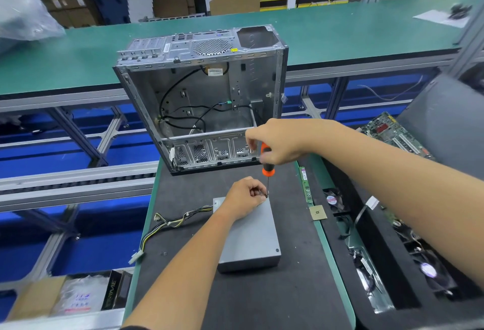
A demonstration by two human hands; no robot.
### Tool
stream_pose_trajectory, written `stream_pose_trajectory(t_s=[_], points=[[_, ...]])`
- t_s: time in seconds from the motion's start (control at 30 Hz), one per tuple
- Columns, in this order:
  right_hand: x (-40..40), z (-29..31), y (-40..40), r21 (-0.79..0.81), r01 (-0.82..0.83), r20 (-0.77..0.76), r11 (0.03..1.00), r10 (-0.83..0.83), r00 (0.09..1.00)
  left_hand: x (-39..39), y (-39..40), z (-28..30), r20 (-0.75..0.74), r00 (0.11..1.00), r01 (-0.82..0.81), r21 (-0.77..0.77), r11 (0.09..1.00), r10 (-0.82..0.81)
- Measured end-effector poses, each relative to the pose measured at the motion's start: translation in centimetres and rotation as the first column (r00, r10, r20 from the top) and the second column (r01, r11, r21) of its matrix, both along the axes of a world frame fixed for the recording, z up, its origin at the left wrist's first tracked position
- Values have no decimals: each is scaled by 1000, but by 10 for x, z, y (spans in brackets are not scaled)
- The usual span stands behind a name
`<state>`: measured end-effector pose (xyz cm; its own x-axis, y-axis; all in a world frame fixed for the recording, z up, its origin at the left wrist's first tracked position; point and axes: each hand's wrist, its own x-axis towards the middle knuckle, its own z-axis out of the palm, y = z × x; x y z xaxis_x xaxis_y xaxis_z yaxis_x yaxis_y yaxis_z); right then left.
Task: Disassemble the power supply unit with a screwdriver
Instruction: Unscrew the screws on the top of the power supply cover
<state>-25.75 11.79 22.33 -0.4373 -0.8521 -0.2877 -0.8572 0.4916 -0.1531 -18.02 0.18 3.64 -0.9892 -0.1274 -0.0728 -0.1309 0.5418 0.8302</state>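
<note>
Power supply unit (251, 235) lies flat on the dark mat, long axis running away from you. Your left hand (243, 200) pinches at its far corner; your right hand (277, 143) grips the upright screwdriver (267, 164) directly above.

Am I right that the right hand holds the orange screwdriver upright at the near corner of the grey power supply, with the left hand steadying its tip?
Not quite: the head view shows the screwdriver tip at the far corner of the power supply, the one nearest the computer case. Otherwise yes: right hand grips the handle, left hand steadies the tip.
</note>
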Motion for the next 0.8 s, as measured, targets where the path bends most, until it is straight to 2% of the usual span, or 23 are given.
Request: stream_pose_trajectory(t_s=[0.07, 0.1, 0.2, 0.27, 0.3, 0.33, 0.43, 0.5, 0.57, 0.6, 0.67, 0.7, 0.73, 0.8], points=[[2, 4, 1, 44, -3, 73, 999, 0, 997, 1, 0, 1, -2, 1000, 1, -11, 1000, -1], [3, 3, 1, 56, 12, 57, 998, -15, 998, 1, 0, 1, 1, 1000, 1, -13, 1000, -1], [5, -7, -1, 59, 79, -114, 995, -72, 991, 1, 1, 2, 7, 1000, -3, -11, 1000, 3], [2, -9, -2, 106, 16, -243, 994, 11, 970, 1, 1, 4, 5, 1000, 0, -22, 1000, 1], [1, -10, -3, 108, -7, -259, 994, 35, 965, 1, 1, 4, 3, 1000, 2, -26, 1000, -2], [0, -9, -2, 83, 1, -219, 997, 17, 975, 1, 1, 4, 2, 1000, 2, -24, 1000, -2], [-2, -3, 1, -19, -1, 53, 1000, 2, 999, 2, 1, 4, -2, 1000, -3, -8, 1000, 3], [0, 2, 2, -3, -2, 183, 1000, 3, 983, 2, 1, 5, -4, 1000, 1, -13, 1000, -1], [4, 1, 2, 18, 33, 175, 999, -35, 984, 3, 1, 4, -6, 1000, 2, -9, 1000, -2], [5, 0, 2, 31, 72, 117, 997, -75, 990, 2, 1, 4, -7, 1000, 1, -4, 1000, -1], [6, -2, 0, 78, 79, -130, 994, -68, 989, 2, 1, 4, -4, 1000, -2, -1, 1000, 2], [5, -4, -2, 97, 49, -195, 994, -29, 980, 2, 1, 4, -1, 1000, -2, -3, 1000, 2], [4, -5, -3, 92, 44, -192, 995, -26, 981, 2, 0, 3, 2, 1000, 0, -7, 1000, 0], [0, -6, -1, 24, 94, -26, 995, -93, 995, 1, 0, 2, 2, 1000, 10, -21, 1000, -10]])
